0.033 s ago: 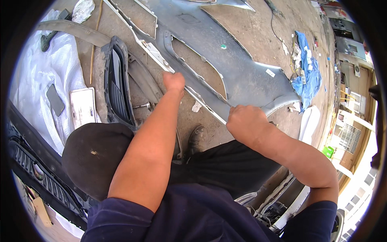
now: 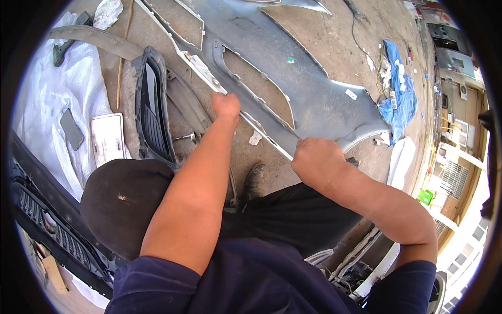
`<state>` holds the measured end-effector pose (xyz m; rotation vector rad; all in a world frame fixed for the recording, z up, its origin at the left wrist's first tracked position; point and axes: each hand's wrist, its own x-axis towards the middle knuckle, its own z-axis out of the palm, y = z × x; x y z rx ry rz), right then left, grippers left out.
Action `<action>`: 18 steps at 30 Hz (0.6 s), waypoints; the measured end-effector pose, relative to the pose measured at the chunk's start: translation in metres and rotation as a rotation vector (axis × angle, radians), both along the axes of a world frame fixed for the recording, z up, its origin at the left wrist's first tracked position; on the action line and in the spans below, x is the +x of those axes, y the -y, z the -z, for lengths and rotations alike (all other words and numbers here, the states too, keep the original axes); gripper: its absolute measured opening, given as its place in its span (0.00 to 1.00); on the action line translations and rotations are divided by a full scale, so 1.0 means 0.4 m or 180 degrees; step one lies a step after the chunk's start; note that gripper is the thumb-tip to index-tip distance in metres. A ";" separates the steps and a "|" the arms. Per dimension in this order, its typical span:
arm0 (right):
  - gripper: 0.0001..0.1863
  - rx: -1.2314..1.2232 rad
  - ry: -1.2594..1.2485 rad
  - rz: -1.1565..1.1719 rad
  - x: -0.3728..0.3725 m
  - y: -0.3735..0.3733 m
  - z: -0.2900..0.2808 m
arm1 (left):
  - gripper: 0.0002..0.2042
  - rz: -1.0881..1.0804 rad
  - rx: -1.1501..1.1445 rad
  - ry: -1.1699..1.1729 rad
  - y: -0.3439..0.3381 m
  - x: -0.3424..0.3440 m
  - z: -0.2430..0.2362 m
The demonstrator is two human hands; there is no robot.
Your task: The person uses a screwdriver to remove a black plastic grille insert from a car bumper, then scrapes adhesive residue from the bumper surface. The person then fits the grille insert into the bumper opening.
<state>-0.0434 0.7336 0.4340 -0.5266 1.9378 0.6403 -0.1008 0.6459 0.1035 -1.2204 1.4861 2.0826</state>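
Note:
A large grey car bumper cover (image 2: 319, 99) lies inner side up on the ground ahead of me, with long openings cut through it. My left hand (image 2: 226, 106) is closed round its near white-edged rim. My right hand (image 2: 319, 159), farther right at the same rim, is a fist. A thin dark shaft pokes out of it toward the corner of the long opening, and a dark end shows behind the fist. The rest of this thin-shafted hand tool is hidden by my fingers.
A black slatted grille trim (image 2: 153, 104) and a grey curved strip (image 2: 180, 97) lie left of my boot (image 2: 257, 180). Farther left are a white plastic sheet (image 2: 57, 94) and a whitish plate (image 2: 107, 138). Blue crumpled plastic (image 2: 400, 94) lies at the right.
My right fist has shifted slightly left and down, and more of the dark end shows behind it. My left hand and the bumper cover look unmoved.

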 end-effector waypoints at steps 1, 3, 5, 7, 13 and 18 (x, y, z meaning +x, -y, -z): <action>0.10 -0.0118 -0.0074 -0.0042 0.026 -0.007 0.018 | 0.19 0.0027 0.0029 0.0019 -0.002 0.001 -0.006; 0.12 -0.0362 -0.0225 -0.0138 0.058 -0.006 0.054 | 0.19 0.0105 0.0001 0.0032 -0.002 0.000 -0.010; 0.14 -0.0221 -0.0176 0.0134 0.053 0.009 0.049 | 0.19 0.0137 -0.0051 0.0048 -0.006 0.003 -0.010; 0.15 -0.0246 -0.0216 0.0190 0.014 0.030 0.023 | 0.19 0.0074 -0.0154 0.0058 -0.007 0.003 0.009; 0.18 -0.0708 -0.0648 0.0527 -0.043 -0.064 -0.158 | 0.20 -0.0087 0.0101 0.0068 -0.012 0.001 0.001; 0.20 -0.0801 -0.1071 0.0505 -0.007 -0.096 -0.155 | 0.18 -0.0171 0.0189 0.0066 -0.010 -0.004 -0.005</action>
